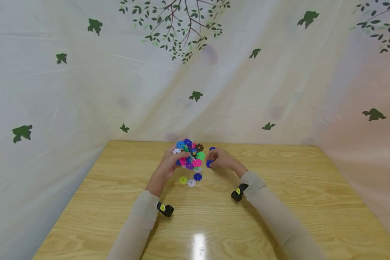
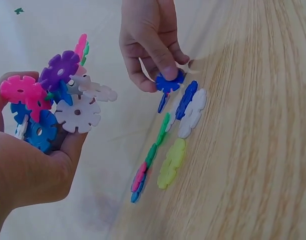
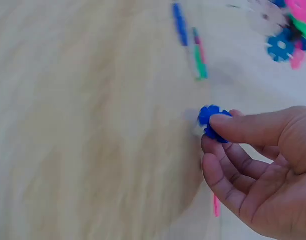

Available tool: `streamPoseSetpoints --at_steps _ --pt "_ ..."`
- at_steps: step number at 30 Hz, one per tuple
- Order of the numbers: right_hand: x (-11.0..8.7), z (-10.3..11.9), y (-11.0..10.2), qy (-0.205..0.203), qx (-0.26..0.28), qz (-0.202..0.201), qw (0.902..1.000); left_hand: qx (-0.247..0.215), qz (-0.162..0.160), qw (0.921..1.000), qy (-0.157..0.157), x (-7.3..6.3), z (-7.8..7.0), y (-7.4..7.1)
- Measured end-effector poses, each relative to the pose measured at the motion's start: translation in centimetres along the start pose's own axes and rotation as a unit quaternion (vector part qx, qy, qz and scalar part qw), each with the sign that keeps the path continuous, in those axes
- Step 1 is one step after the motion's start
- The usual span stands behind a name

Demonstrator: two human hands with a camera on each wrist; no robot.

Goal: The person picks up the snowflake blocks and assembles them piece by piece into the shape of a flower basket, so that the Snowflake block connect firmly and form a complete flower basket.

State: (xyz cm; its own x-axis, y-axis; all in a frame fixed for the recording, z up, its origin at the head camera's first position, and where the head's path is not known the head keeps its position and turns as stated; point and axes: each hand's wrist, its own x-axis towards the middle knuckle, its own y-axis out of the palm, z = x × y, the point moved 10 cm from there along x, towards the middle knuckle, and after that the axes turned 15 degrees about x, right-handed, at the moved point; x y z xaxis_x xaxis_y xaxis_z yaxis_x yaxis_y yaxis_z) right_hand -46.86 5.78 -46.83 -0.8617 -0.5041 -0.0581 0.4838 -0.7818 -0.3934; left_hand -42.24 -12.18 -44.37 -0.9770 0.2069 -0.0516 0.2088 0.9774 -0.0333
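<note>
My left hand (image 1: 167,162) grips a cluster of interlocked notched plastic discs (image 1: 189,165) in purple, pink, blue, white, green and brown. The thumb lies across the front of the cluster; part of it is hidden by the fingers. To the right of it, my right hand (image 1: 225,159) pinches a blue notched disc (image 3: 208,116) between thumb and fingers. In the left wrist view this blue disc (image 2: 168,82) is close over the tabletop, beside loose discs. Another blue disc (image 1: 212,148) shows just beyond the right hand.
On the wooden table (image 1: 279,202), a yellow disc (image 1: 183,180), a white disc (image 1: 191,183) and a blue disc (image 1: 197,177) lie in front of the cluster. Green discs (image 2: 151,155) and a pink disc (image 2: 139,176) are near them. A leaf-printed curtain (image 1: 149,101) hangs behind the table.
</note>
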Motion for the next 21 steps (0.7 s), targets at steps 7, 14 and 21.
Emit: streamPoseSetpoints --at_steps 7,14,21 --pt "-0.4 1.4 -2.0 -0.009 0.135 -0.059 0.989 0.015 0.005 0.9998 -0.009 -0.1 0.2 0.2" --pt "-1.8 5.0 -3.5 -0.066 0.195 -0.128 0.9701 0.023 0.009 0.9994 -0.024 -0.1 0.6 0.4" --pt "-2.8 8.3 -3.2 -0.154 0.198 -0.149 0.9566 0.038 0.011 0.9987 -0.03 -0.3 0.7 0.5"
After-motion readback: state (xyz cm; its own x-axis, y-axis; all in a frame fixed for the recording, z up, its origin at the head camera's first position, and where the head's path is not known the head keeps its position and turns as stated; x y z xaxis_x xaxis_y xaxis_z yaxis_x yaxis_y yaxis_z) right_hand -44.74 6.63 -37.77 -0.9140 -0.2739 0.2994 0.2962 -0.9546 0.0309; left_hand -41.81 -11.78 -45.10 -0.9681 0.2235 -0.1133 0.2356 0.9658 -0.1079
